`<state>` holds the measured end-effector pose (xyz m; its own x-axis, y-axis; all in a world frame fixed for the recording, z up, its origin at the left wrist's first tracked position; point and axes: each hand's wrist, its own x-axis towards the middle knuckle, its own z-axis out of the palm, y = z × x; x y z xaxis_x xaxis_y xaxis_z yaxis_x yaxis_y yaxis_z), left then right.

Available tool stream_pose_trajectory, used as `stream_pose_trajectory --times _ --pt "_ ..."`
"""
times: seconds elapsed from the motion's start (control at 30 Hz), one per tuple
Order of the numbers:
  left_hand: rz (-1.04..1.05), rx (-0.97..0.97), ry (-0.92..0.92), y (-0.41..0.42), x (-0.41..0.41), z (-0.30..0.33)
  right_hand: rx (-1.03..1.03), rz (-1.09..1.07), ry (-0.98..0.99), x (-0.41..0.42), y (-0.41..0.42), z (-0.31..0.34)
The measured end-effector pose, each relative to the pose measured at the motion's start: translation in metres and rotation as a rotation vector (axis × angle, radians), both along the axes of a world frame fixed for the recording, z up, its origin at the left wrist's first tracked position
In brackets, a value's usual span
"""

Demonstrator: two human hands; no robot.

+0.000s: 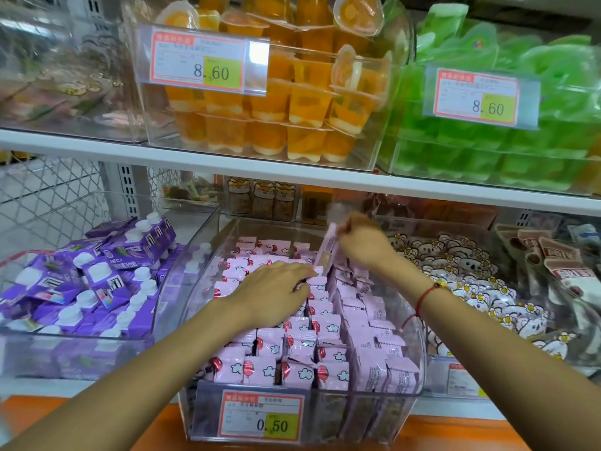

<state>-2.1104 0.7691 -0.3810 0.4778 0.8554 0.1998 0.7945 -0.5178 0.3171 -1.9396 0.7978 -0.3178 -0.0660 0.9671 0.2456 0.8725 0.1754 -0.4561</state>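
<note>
Pink packet [328, 252], single: held upright and slightly tilted above the far middle of a clear bin [419, 362], its lower end just over the packets stored there. The right hand [361, 242] pinches its upper end; the fingers [344, 227] are curled close round it and blurred. A red string bracelet [426, 294] sits on that wrist.

Rows of pink packets [328, 330]: standing on edge in the same bin, printed with red balloons and white clouds, filling it from near to far. The left hand [273, 294] rests on top of the middle rows, palm down, fingers stretched out nearly straight and holding nothing, the tips just beside the lower end of the held packet.

Price label [261, 418]: on the bin's near wall, reading 0.50.

Purple cartons [107, 275]: white caps, heaped in a clear bin to the left.

Koala packets [455, 271]: white and brown, piled in the bin to the right.

Upper shelf [97, 141]: carries orange jelly cups [292, 109] in a clear bin at the middle and green jelly cups [487, 151] on the right, each bin tagged 8.60.
</note>
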Motion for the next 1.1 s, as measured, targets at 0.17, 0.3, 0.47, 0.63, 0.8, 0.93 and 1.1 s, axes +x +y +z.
stream_pose_trajectory --times 0.17,0.3,0.47,0.63,0.8,0.93,1.1 --pt "0.015 -0.093 -0.128 -0.004 0.003 0.010 0.249 -0.114 0.413 0.014 -0.030 0.003" --pt "0.055 -0.095 -0.378 -0.010 0.005 0.022 0.269 -0.198 0.677 0.027 -0.043 -0.003" --pt "0.032 -0.102 -0.539 -0.027 0.014 0.037 0.220 -0.110 0.899 0.025 -0.055 -0.008" --pt "-0.021 -0.178 -0.644 -0.030 0.015 0.042 0.040 -0.069 1.054 0.017 -0.061 -0.004" --pt "0.193 -0.561 -1.021 -0.029 0.011 0.043 0.245 0.070 0.349 0.018 -0.068 -0.006" --pt "0.262 -0.640 -1.025 -0.028 0.008 0.045 0.336 0.248 -0.012 0.013 -0.072 -0.010" --pt "0.211 -0.667 -1.043 -0.022 0.004 0.047 0.236 0.217 0.177 0.016 -0.070 -0.012"
